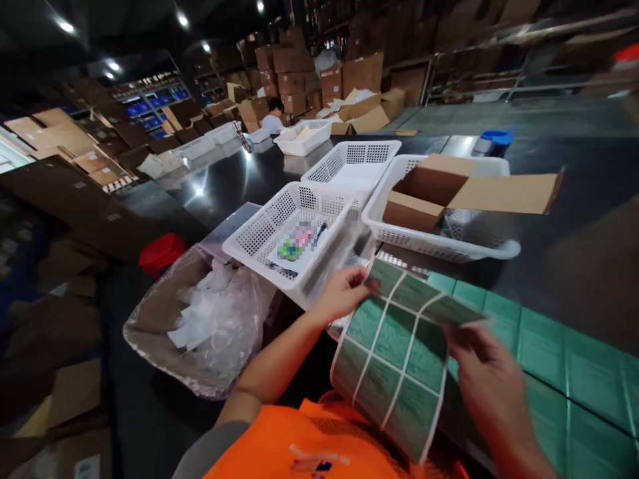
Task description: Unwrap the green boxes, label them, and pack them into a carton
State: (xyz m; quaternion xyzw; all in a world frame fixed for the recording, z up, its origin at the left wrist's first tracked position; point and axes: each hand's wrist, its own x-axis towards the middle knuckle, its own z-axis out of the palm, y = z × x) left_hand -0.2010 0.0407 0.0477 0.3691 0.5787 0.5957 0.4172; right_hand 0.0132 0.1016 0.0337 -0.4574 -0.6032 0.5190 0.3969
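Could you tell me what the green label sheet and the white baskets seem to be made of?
Green label sheet: apparently glossy paper sticker stock, since it bends between the left hand and right hand. White baskets: likely moulded plastic, with perforated walls.

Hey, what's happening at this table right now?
A person in an orange vest holds a sheet of green labels in both hands: the left hand grips its top edge, the right hand its right side. More green label sheets lie on the dark table. White baskets stand beyond, one holding an open cardboard box.
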